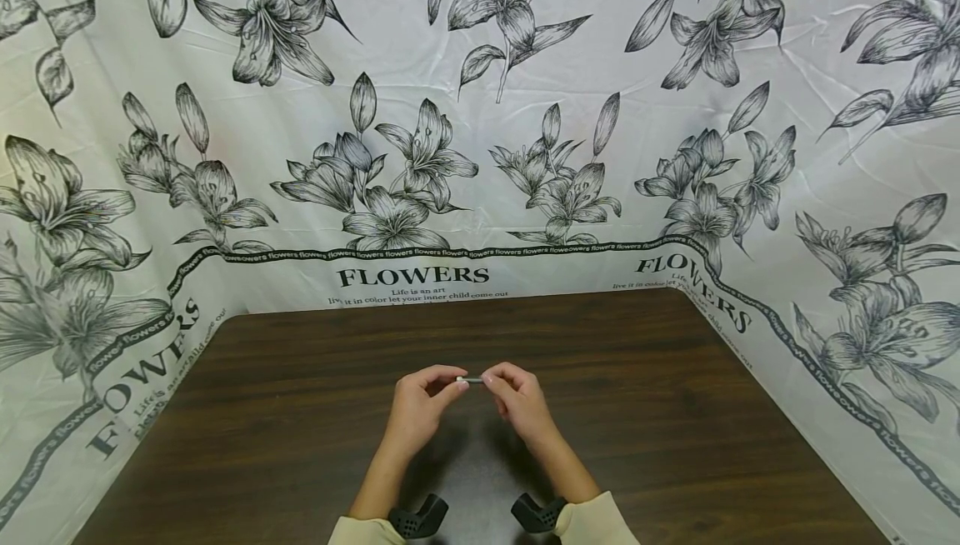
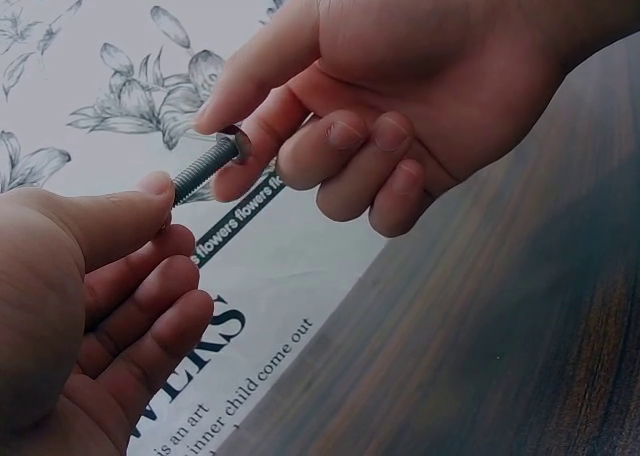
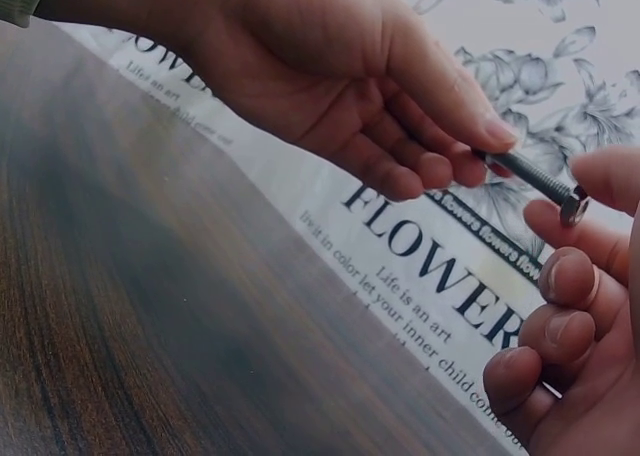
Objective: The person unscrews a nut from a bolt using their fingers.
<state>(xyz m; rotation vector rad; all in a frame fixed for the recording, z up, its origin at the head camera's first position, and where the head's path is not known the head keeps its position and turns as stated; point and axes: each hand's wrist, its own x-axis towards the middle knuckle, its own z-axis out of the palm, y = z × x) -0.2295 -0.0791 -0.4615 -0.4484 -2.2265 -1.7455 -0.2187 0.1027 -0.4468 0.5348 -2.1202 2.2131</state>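
Observation:
A grey metal bolt (image 1: 472, 380) with a threaded shank is held level between both hands above the table. My left hand (image 1: 417, 413) pinches the shank's end between thumb and forefinger. In the left wrist view its other fingers are bent loosely below the bolt (image 2: 204, 170). At the opposite end, the thumb and forefinger of my right hand (image 1: 525, 413) are at the bolt's wider hexagonal end and seem to pinch it. The right wrist view shows that end of the bolt (image 3: 574, 206) between the two fingertips, the remaining fingers curled beneath.
A dark wood-grain table (image 1: 300, 412) lies under the hands. White cloth (image 1: 540, 70) printed with black flowers and lettering hangs behind it and along both sides. Black wrist devices (image 1: 420, 517) sit at the cuffs of the pale sleeves (image 1: 600, 522).

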